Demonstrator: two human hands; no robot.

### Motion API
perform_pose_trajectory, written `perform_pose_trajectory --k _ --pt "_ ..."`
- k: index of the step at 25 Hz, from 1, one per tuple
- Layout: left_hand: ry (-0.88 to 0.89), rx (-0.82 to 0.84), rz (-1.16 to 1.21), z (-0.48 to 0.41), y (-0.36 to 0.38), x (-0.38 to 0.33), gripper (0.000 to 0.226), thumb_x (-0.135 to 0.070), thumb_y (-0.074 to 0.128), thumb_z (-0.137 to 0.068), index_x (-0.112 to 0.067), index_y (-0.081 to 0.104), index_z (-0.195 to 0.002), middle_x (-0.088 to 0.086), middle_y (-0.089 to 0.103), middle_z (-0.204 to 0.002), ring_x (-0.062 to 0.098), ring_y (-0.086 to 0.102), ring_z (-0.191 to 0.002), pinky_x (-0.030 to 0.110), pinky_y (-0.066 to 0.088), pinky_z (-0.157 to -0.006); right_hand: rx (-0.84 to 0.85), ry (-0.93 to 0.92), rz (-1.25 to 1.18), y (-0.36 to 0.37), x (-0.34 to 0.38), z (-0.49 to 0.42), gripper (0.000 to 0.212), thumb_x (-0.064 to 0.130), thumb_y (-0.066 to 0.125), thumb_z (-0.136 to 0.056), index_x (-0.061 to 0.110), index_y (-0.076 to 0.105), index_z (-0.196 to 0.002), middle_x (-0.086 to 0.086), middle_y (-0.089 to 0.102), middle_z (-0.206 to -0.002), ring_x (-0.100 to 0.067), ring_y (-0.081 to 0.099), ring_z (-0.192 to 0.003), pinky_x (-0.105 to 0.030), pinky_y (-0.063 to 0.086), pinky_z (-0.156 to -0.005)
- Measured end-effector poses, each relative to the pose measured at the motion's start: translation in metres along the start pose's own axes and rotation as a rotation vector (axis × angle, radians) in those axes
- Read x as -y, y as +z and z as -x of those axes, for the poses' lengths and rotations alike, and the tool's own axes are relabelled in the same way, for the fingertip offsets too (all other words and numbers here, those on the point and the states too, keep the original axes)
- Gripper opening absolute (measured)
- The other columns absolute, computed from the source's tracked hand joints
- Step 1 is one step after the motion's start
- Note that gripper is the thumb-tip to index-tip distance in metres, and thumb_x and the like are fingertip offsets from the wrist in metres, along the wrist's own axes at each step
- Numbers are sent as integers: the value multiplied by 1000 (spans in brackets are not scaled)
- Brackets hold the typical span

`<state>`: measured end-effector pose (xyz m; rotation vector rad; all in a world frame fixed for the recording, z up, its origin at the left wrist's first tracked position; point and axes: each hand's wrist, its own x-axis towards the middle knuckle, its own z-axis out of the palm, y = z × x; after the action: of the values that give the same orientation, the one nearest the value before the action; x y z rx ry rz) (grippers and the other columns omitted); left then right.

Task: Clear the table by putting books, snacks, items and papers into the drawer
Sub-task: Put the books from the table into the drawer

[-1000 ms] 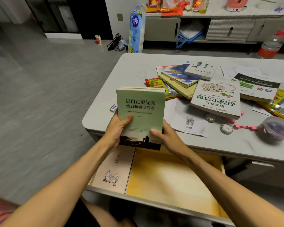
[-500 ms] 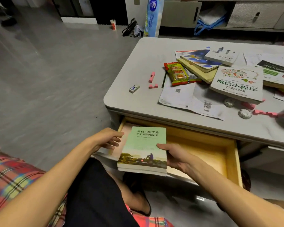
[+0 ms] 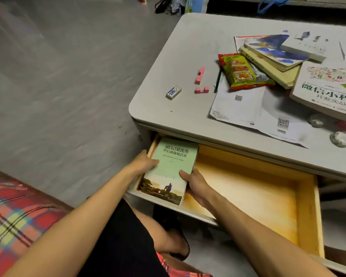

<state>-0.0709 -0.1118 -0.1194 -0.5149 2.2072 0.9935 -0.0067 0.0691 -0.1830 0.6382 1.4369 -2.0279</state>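
A green-covered book (image 3: pixel 170 166) lies in the left end of the open wooden drawer (image 3: pixel 306 212) under the grey table (image 3: pixel 188 47). My left hand (image 3: pixel 146 162) grips its left edge and my right hand (image 3: pixel 194 184) grips its right edge. On the table lie a stack of books (image 3: pixel 274 56), a large white book (image 3: pixel 328 90), a snack packet (image 3: pixel 240 70), loose papers (image 3: pixel 238 104), pink blocks (image 3: pixel 201 80) and a small eraser (image 3: pixel 173 92).
Two round stones (image 3: pixel 341 139) lie near the table's front edge at the right. A plaid blanket (image 3: pixel 14 216) covers the seat at lower left. My knee and a dark slipper (image 3: pixel 172 232) are below the drawer front. Bags stand on the grey floor beyond the table.
The green book went from upright above the table edge down into the left end of the drawer. Both hands came down with it, and the view tipped downward.
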Motion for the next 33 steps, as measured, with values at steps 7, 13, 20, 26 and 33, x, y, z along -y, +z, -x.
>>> perform_pose_trajectory --k 7,13,20,26,33 --pt "72 -56 -484 -23 8 9 62 -36 70 -75 -19 45 -130 1 63 -124 25 60 -111 41 52 -92 -406 -214 852 19 -11 -4 57 24 57 -90 10 37 -141 -13 47 -130 -32 43 -122 -38 45 -98" --pt "81 -70 -503 -23 8 8 62 -31 75 -75 -16 47 -129 4 64 -124 27 59 -113 42 51 -95 -331 -176 679 18 -10 -3 56 14 57 -81 20 44 -136 -5 60 -134 -27 60 -114 -43 56 -90" --pt "86 -59 -509 -20 6 7 63 -29 78 -76 -14 49 -129 5 63 -127 26 58 -116 41 50 -96 -294 -163 593 16 -5 9 52 8 63 -88 20 47 -136 -2 62 -135 -23 63 -114 -35 57 -90" --pt "158 -32 -384 15 -15 -26 57 -28 75 -83 -11 52 -133 6 59 -134 25 58 -117 35 47 -95 -190 -68 721 -20 63 40 35 20 65 -90 2 64 -120 -8 67 -118 -28 63 -107 -41 51 -92" --pt "483 -48 -96 72 22 -151 21 -29 66 -90 -13 68 -103 5 74 -92 21 71 -76 31 55 -65 -219 -298 773 -112 189 117 16 12 61 -94 5 71 -103 -12 73 -92 -19 67 -75 -30 56 -72"
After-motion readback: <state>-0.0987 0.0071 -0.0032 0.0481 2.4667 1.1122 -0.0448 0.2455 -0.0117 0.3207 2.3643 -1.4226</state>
